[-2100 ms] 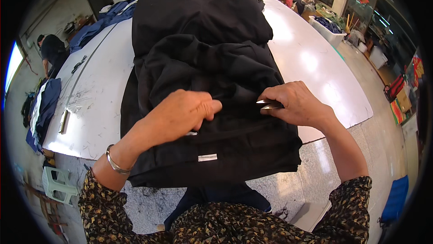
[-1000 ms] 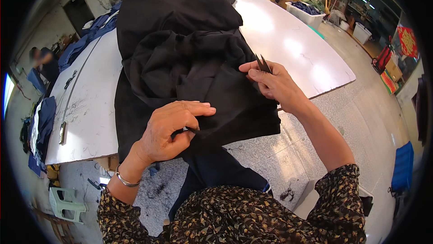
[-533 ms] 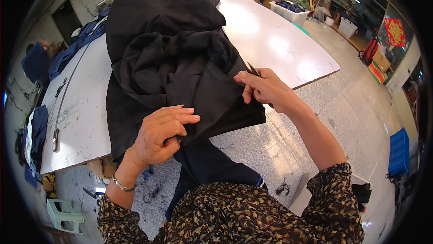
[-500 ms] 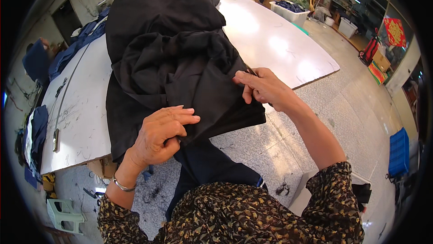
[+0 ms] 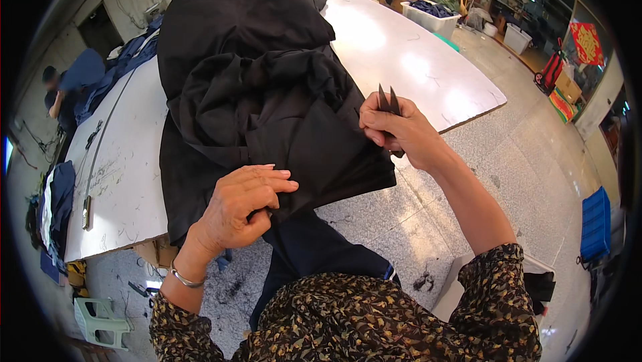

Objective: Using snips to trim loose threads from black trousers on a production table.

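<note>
A pile of black garments [image 5: 234, 21] lies on the white table, its near end hanging over the edge in front of me. The top garment [image 5: 301, 138] is bunched and folded back in loose creases. My left hand [image 5: 237, 205] pinches its near edge between thumb and forefinger, the other fingers resting over the cloth. In my right hand [image 5: 398, 128], at the pile's right edge, is a pair of thread snips [image 5: 388, 99]. The two dark blades point up and stand apart; the grip is mostly hidden in my fist.
The white table [image 5: 428, 88] stretches away to both sides. At its left lie dark blue garments [image 5: 120, 71] and a small cutter-like tool [image 5: 87, 213]. A person [image 5: 57, 98] is at the far left. A green stool [image 5: 100, 322], white bin [image 5: 431, 20] and blue crate [image 5: 595, 225] stand around.
My right hand has turned and drawn slightly away from the cloth, bringing the snips' blades into sight pointing up. The left hand keeps its pinch. The person at far left shows more.
</note>
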`<control>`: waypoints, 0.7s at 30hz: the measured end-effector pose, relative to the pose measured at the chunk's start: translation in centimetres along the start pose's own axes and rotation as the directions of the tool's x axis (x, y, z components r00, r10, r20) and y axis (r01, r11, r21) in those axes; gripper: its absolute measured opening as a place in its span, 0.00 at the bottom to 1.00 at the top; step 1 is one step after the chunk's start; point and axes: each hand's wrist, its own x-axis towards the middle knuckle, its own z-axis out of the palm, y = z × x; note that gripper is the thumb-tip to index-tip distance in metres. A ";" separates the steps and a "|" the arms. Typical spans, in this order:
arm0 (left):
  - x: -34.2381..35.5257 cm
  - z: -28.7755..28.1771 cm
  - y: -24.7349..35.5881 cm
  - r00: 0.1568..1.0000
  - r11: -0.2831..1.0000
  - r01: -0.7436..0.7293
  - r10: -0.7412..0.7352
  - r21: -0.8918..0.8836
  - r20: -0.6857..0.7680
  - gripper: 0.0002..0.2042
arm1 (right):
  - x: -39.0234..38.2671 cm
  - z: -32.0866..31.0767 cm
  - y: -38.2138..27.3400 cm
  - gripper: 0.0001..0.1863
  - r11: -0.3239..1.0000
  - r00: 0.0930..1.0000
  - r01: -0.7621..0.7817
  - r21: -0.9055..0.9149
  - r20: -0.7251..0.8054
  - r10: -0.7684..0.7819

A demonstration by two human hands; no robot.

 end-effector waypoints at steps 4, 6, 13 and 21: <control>1.2 -1.0 1.0 0.991 0.997 0.063 -0.057 -0.047 0.122 0.03 | -3.8 1.3 -0.5 0.09 0.984 0.987 0.143 0.109 0.054 -0.149; 1.6 -0.8 1.4 0.990 0.996 0.088 -0.084 -0.024 0.111 0.04 | -4.8 1.4 -0.5 0.10 0.973 0.977 0.193 0.126 0.068 -0.202; 5.9 1.7 3.9 0.993 0.995 0.026 -0.015 0.097 -0.113 0.06 | -8.5 1.7 1.0 0.07 0.943 0.957 0.289 0.166 -0.011 -0.291; 10.0 5.1 4.5 0.983 0.932 -0.089 0.140 0.353 -0.121 0.19 | -11.4 2.2 1.8 0.05 0.914 0.914 0.405 0.030 0.024 -0.406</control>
